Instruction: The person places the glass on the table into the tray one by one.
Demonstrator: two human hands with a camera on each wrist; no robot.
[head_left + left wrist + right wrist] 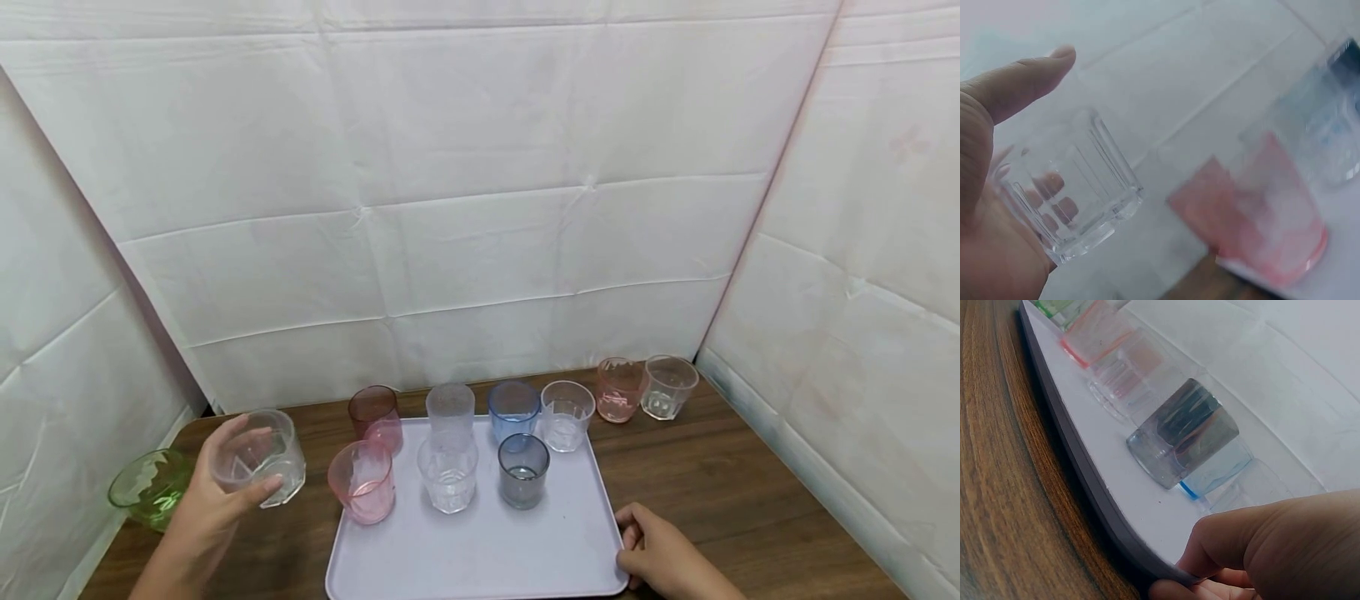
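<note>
My left hand [202,504] holds a clear faceted glass [281,467] above the table, left of the white tray [480,554]. The left wrist view shows this glass tilted, fingers behind it and the thumb lying along its upper side. At the tray's front right corner, my right hand [663,550] pinches the rim between thumb and fingers. Several glasses stand on the tray, among them a pink glass [363,483], a clear glass [450,475] and a grey glass [523,472] in front. Behind these are a dark pink glass [375,412] and a blue glass [514,412].
A green glass [153,492] is at the far left, partly behind my left forearm. Right of the tray, near the back edge, stand another pink glass [619,392] and a clear glass [667,392]. White cloth [480,250] closes off the wooden table's back and sides.
</note>
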